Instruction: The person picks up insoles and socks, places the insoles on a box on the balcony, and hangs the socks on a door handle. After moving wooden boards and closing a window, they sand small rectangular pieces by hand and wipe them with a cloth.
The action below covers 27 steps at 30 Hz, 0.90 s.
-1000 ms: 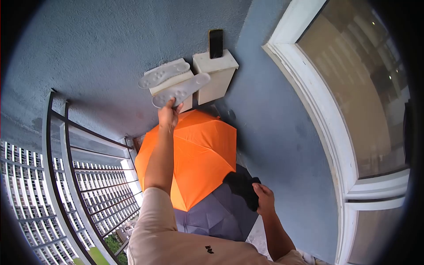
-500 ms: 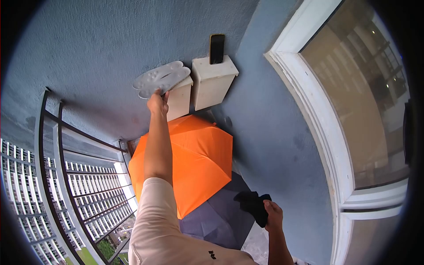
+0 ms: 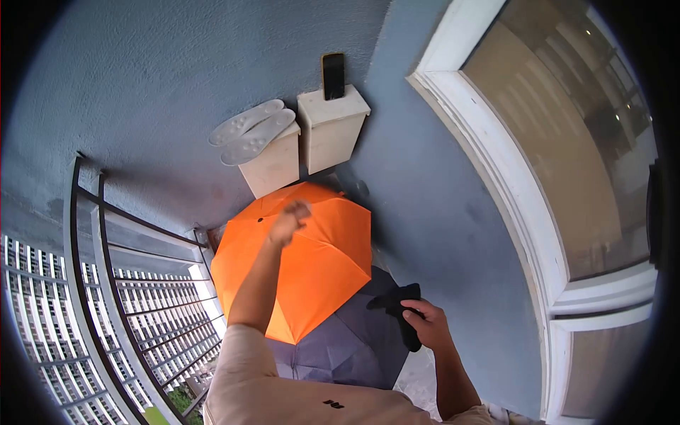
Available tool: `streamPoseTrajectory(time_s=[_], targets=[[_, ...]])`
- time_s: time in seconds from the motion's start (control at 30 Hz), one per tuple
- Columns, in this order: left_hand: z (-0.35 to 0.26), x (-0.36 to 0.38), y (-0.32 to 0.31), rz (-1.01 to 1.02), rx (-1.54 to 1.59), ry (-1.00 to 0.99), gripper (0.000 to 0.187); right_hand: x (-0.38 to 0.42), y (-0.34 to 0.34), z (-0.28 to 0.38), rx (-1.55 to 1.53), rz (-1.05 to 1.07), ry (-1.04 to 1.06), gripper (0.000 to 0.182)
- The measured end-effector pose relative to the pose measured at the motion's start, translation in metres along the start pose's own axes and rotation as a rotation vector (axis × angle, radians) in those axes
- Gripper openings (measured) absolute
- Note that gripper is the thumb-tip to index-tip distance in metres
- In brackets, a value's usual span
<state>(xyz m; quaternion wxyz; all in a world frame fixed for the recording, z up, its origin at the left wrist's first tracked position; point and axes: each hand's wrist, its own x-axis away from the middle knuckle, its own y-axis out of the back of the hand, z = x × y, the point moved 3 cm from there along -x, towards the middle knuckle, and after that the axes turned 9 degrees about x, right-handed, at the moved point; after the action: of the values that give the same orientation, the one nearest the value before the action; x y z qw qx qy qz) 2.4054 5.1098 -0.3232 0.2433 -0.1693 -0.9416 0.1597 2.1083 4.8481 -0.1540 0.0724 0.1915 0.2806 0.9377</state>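
Observation:
My right hand (image 3: pixel 429 324) grips a pair of black socks (image 3: pixel 406 303), which hang folded over dark umbrella cloth. Over the open orange umbrella (image 3: pixel 322 265) is my left hand (image 3: pixel 290 221), its fingers curled and smeared by motion, with no object showing in them. A pair of translucent, sole-shaped insoles (image 3: pixel 256 138) rests across the left white box (image 3: pixel 273 166), jutting past its left edge. Below the orange umbrella spreads a dark grey umbrella (image 3: pixel 347 350), partly covered by it and by my shirt.
A phone (image 3: pixel 333 76) stands upright on the right white box (image 3: pixel 333 131), close to the blue-grey wall (image 3: pixel 177 78). Metal railing (image 3: pixel 131 304) runs along the left, with tall buildings beyond. On the right is a white-framed window (image 3: pixel 489 134).
My left hand has let go of the insoles on the box and drawn back over the orange umbrella. My right hand, still with the socks, has shifted slightly up and left.

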Motion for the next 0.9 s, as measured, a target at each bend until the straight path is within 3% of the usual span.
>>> streamPoseTrajectory(time_s=[0.07,0.1,0.17,0.27,0.3,0.4,0.43,0.47,0.53,0.63,0.77,0.9], targets=[[0.048,0.06,-0.059,0.409,-0.05,0.005,0.046,0.003,-0.004,-0.003,0.011,0.079,0.035,0.022],[0.052,0.098,-0.092,0.554,-0.017,0.066,0.057,0.005,-0.005,-0.001,0.012,0.119,0.064,0.021],[0.059,0.146,-0.142,0.812,-0.189,-0.116,0.059,0.012,0.0,0.003,0.121,0.184,0.074,0.021],[0.071,0.189,-0.185,0.783,0.01,-0.015,0.06,0.024,0.005,0.006,0.128,0.201,0.263,0.019],[0.053,0.201,-0.197,0.728,-0.253,-0.116,0.063,0.031,0.01,0.005,0.102,0.171,0.33,0.019],[0.074,0.217,-0.221,0.705,0.102,0.025,0.061,0.059,0.031,-0.005,0.109,0.094,0.404,0.019],[0.065,0.229,-0.235,0.73,0.128,-0.016,0.063,0.071,0.041,-0.01,0.073,0.066,0.41,0.02],[0.069,0.238,-0.246,0.785,0.198,0.023,0.07,0.085,0.052,-0.013,0.102,0.087,0.379,0.02],[0.077,0.266,-0.277,0.76,0.049,0.017,0.062,0.117,0.072,-0.029,-0.003,0.038,0.307,0.022],[0.135,0.29,-0.309,0.796,-0.326,-0.061,0.043,0.168,0.11,-0.056,-0.189,0.024,0.142,0.025],[0.227,0.294,-0.344,0.747,-0.223,-0.056,0.019,0.218,0.143,-0.099,-0.694,-0.07,0.116,0.029],[0.255,0.33,-0.393,0.746,-0.111,-0.001,0.014,0.28,0.19,-0.136,-1.105,-0.162,0.065,0.032]])
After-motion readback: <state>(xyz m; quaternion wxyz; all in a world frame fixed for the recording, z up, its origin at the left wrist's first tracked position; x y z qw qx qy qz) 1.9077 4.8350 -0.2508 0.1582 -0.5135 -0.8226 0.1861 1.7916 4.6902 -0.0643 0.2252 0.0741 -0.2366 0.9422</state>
